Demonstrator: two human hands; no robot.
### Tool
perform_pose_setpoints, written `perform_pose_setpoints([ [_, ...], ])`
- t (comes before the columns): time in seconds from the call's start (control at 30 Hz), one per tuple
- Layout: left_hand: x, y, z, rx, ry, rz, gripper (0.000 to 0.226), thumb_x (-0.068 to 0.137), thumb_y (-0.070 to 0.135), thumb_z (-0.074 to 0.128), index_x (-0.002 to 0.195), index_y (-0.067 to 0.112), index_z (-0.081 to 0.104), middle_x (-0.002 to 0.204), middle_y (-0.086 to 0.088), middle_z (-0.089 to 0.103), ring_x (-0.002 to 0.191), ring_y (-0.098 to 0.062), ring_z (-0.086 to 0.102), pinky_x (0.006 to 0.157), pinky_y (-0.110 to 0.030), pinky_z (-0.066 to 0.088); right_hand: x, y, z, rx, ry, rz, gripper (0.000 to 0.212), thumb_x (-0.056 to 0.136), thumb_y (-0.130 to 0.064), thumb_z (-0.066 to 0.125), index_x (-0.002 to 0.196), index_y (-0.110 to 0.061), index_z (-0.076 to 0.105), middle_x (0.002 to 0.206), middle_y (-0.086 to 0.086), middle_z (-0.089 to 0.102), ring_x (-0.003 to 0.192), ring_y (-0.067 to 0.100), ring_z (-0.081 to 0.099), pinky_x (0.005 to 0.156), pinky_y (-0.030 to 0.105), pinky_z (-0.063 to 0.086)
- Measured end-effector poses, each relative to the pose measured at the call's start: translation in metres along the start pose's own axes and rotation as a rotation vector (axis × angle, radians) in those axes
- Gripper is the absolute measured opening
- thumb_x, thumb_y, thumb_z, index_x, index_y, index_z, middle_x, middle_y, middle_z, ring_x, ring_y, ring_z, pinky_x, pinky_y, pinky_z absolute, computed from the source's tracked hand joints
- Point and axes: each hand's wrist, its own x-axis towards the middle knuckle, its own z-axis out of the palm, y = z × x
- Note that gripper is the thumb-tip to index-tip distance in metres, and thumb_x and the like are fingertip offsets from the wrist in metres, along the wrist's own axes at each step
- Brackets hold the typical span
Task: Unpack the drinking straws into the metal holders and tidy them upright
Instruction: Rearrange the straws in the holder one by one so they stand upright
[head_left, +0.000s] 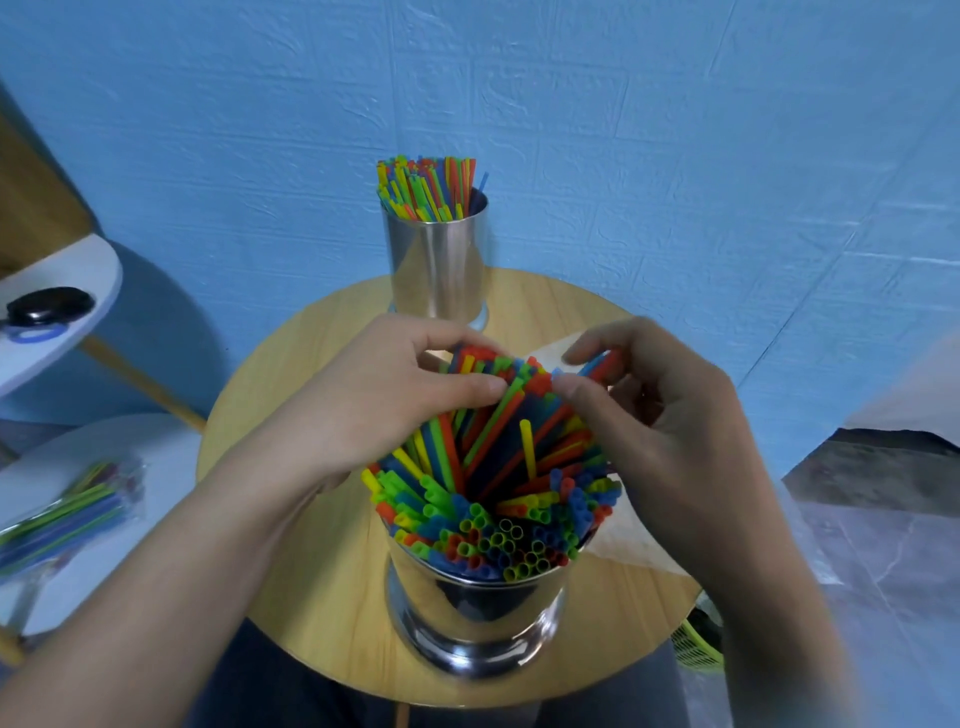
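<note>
A shiny metal holder (475, 608) stands at the near edge of the round wooden table (311, 545), packed with coloured straws (498, 499). Those on its far side lean away from me. My left hand (374, 400) curls round the leaning bunch from the left, thumb on top. My right hand (660, 415) pinches the tips of the same bunch from the right, a few straws between thumb and fingers. A second metal holder (439, 260) with upright straws (426, 189) stands at the table's far edge.
A clear packet of straws (67, 514) lies on a white surface at the lower left. A white shelf (52, 312) above it carries a black object. Crumpled clear wrapping (639, 540) lies on the table to the right. A blue wall is behind.
</note>
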Motion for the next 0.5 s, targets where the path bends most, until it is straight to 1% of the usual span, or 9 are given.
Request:
perform_pose_setpoints([
  [0.07,-0.0008,0.0004,-0.0002,-0.005,0.005,0.007,0.017,0.089,0.019,0.075,0.103,0.026,0.080,0.088,-0.008,0.079,0.083,-0.027,0.078,0.086,-0.049,0.061,-0.0007,0.0000,0.0009,-0.022,-0.014,-0.006,0.018,0.103,-0.039,0.058,0.089,-0.036,0.069,0.078,-0.006,0.066,0.072,0.016,0.063,0.064,0.043,0.050],
  [0.13,-0.0013,0.0000,-0.0005,-0.010,0.000,0.013,0.017,0.089,0.020,0.075,0.103,0.027,0.080,0.091,-0.010,0.079,0.085,-0.029,0.077,0.088,-0.051,0.060,-0.0015,0.0004,0.0023,-0.035,-0.030,0.002,0.028,0.103,-0.042,0.049,0.089,-0.035,0.072,0.084,-0.008,0.069,0.084,0.014,0.067,0.070,0.039,0.053],
  [0.17,-0.0012,-0.0005,-0.0008,-0.010,-0.004,0.013,0.017,0.089,0.020,0.075,0.103,0.027,0.080,0.091,-0.010,0.079,0.086,-0.029,0.077,0.088,-0.052,0.060,-0.0014,0.0005,0.0028,-0.040,-0.039,0.000,0.029,0.103,-0.042,0.049,0.090,-0.035,0.073,0.086,-0.009,0.070,0.086,0.013,0.068,0.071,0.039,0.053],
  [0.23,-0.0006,-0.0018,-0.0018,-0.010,-0.013,0.012,0.017,0.089,0.021,0.074,0.103,0.028,0.080,0.093,-0.011,0.079,0.087,-0.031,0.077,0.089,-0.053,0.060,-0.0006,0.0023,0.0026,-0.010,-0.041,0.011,0.019,0.102,-0.037,0.058,0.091,-0.034,0.074,0.082,-0.010,0.068,0.079,0.011,0.066,0.070,0.039,0.054],
  [0.3,-0.0008,-0.0020,-0.0018,-0.002,-0.019,0.021,0.017,0.090,0.021,0.074,0.104,0.029,0.080,0.094,-0.010,0.079,0.088,-0.031,0.077,0.088,-0.052,0.060,-0.0001,0.0024,0.0008,0.043,-0.040,0.035,0.008,0.097,-0.029,0.069,0.091,-0.034,0.071,0.074,-0.011,0.058,0.065,0.009,0.053,0.062,0.034,0.049],
  [0.33,-0.0008,-0.0020,-0.0016,0.008,-0.019,0.030,0.018,0.090,0.020,0.074,0.104,0.029,0.079,0.094,-0.008,0.079,0.088,-0.029,0.077,0.088,-0.051,0.060,0.0001,0.0023,-0.0003,0.067,-0.040,0.052,0.006,0.093,-0.029,0.072,0.092,-0.034,0.070,0.073,-0.010,0.054,0.063,0.008,0.047,0.061,0.033,0.046],
  [0.4,-0.0013,-0.0017,-0.0006,0.032,-0.017,0.052,0.021,0.090,0.018,0.074,0.106,0.031,0.077,0.093,0.005,0.078,0.089,-0.018,0.075,0.087,-0.038,0.060,0.0007,0.0036,-0.0023,0.081,-0.054,0.109,0.012,0.088,-0.036,0.072,0.099,-0.036,0.068,0.076,-0.011,0.052,0.065,0.008,0.046,0.062,0.031,0.046],
  [0.47,-0.0021,0.0001,0.0002,0.093,-0.031,0.075,0.026,0.090,0.024,0.073,0.112,0.038,0.074,0.094,0.022,0.072,0.091,-0.004,0.069,0.083,-0.020,0.056,0.0017,0.0064,-0.0033,0.059,-0.089,0.174,0.021,0.087,-0.044,0.069,0.108,-0.040,0.066,0.083,-0.011,0.057,0.069,0.008,0.054,0.065,0.028,0.051],
  [0.5,-0.0028,0.0015,0.0006,0.143,-0.047,0.083,0.030,0.090,0.030,0.073,0.117,0.041,0.071,0.098,0.028,0.069,0.095,0.001,0.066,0.081,-0.012,0.052,0.0023,0.0081,-0.0037,0.055,-0.115,0.202,0.023,0.089,-0.045,0.067,0.111,-0.040,0.066,0.086,-0.012,0.059,0.073,0.007,0.059,0.069,0.029,0.055],
])
